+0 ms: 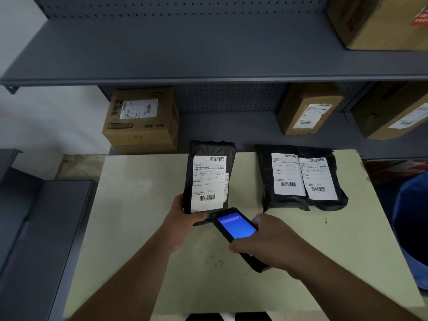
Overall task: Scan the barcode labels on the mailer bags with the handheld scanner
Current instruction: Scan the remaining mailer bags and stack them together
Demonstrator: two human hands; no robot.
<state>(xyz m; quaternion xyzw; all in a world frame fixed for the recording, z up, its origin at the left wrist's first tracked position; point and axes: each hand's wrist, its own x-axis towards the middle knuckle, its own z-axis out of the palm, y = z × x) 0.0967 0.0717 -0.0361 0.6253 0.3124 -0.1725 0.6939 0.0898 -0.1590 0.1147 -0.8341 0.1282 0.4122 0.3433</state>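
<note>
My left hand (pixel 185 216) grips the lower left corner of a black mailer bag (pixel 209 149), tilting it up off the pale table (pixel 139 205) so its white barcode label (pixel 208 181) faces me. My right hand (pixel 271 242) holds the black handheld scanner (pixel 235 224), whose blue screen is lit. The scanner's top end sits just below the label's lower barcode. Two more black mailer bags (pixel 266 172) (pixel 338 181) lie flat side by side at the table's right, labels up.
Grey metal shelving (pixel 208 54) rises behind the table. Cardboard boxes (pixel 141 121) (pixel 308 110) (pixel 391 112) with labels stand on the lower shelf, another box (pixel 379 22) on the upper one. A blue bin (pixel 410 223) is at the right, grey shelf parts (pixel 34 228) at the left.
</note>
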